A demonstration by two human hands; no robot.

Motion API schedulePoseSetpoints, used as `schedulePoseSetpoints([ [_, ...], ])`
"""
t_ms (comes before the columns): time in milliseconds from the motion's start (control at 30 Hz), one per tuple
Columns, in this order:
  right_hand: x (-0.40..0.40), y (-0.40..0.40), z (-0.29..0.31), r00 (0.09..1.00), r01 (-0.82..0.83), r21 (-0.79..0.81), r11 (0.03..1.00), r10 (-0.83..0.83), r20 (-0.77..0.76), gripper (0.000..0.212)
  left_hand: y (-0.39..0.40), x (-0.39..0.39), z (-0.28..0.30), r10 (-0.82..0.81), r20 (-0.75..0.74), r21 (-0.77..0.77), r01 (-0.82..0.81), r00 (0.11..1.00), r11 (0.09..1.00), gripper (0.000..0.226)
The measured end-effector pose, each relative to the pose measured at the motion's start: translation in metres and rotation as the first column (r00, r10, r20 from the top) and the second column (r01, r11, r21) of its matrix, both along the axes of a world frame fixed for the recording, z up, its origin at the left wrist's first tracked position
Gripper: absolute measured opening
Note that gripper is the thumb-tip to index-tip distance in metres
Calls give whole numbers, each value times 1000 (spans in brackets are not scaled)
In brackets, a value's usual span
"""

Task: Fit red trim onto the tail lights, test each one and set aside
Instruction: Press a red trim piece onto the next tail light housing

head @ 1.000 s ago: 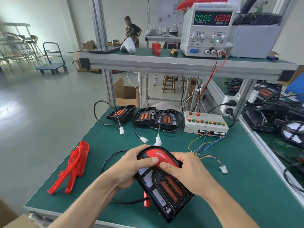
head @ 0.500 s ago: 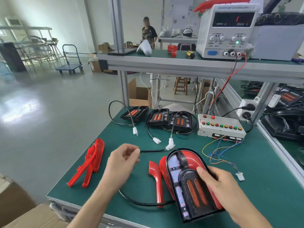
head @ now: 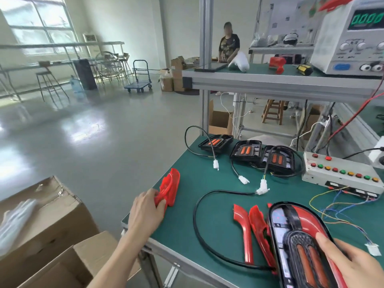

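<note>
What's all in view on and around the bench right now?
Tail light: one, black with red trim, near right, under the right hand.
Loose trim: two, red, beside that light.
Trim stack: red, bench's left edge.
Bare tail lights: three, black with orange strips, bench's far side, plugs trailing.
Button box: one, white, far right.
Power supply: one, white, upper shelf.
Boxes: cardboard, floor at left.
Left hand: grips the trim stack.
Right hand: holds the tail light.
</note>
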State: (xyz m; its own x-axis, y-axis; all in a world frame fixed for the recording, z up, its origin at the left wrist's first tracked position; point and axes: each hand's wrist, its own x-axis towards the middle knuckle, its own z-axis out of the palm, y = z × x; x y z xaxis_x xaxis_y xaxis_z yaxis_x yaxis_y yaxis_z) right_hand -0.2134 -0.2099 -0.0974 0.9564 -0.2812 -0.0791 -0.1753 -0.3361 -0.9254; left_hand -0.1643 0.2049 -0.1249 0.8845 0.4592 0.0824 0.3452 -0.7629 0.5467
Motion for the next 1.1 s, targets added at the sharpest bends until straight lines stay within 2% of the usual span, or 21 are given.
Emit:
schedulePoseSetpoints([
  [133,-1,-1,-1,1000,-10,4,1000,10,-21,21,-13,7,-4,33,111,-72,-25,993,997,15],
  [233,-1,-1,3,999,-24,1,1000,24,-29,19,-20,9,-5,27,209,-33,-20,978,999,18],
  [367,-1,-2,7,998,-50,-18,999,50,-37,20,-34,4,8,18,347,-60,3,938,998,18],
  [433,-2,-1,8,997,-69,-6,998,69,-37,18,-48,-4,14,14,408,-139,47,913,989,15],
  [500,-3,0,9,996,-79,-1,997,78,-41,19,-68,-15,19,22,443,-311,130,896,941,12],
  [533,-3,1,9,996,-84,-5,996,83,-43,21,-82,-20,19,28,432,-462,195,901,865,9],
  [567,-3,1,9,995,-90,-7,996,89,-45,23,-97,-25,20,25,414,-627,265,910,732,9],
  [600,-4,2,9,995,-95,-5,995,95,-41,26,-114,-30,20,21,386,-765,307,922,566,19],
  [633,-4,2,9,995,-98,4,995,98,-35,28,-130,-35,20,6,361,-846,325,932,421,30],
  [667,-5,4,10,995,-94,20,995,94,-29,31,-145,-39,20,-13,343,-884,328,939,335,37],
  [700,-6,5,10,996,-86,40,996,87,-24,34,-160,-44,19,-24,331,-902,324,943,286,37],
  [733,-6,6,10,997,-78,57,995,79,-18,35,-172,-47,18,-37,323,-907,320,946,275,35],
  [767,-7,8,9,997,-71,70,995,72,-16,36,-184,-51,17,-50,311,-904,312,949,292,33],
  [833,-7,10,8,998,-61,86,994,62,-15,33,-200,-58,17,-109,318,-852,335,942,402,33],
  [967,-8,12,6,999,-42,58,997,41,22,25,-215,-71,16,-204,339,-681,389,919,621,20],
  [1100,-11,17,3,995,-18,-29,999,21,101,21,-216,-76,11,-229,302,-479,355,925,803,14],
])
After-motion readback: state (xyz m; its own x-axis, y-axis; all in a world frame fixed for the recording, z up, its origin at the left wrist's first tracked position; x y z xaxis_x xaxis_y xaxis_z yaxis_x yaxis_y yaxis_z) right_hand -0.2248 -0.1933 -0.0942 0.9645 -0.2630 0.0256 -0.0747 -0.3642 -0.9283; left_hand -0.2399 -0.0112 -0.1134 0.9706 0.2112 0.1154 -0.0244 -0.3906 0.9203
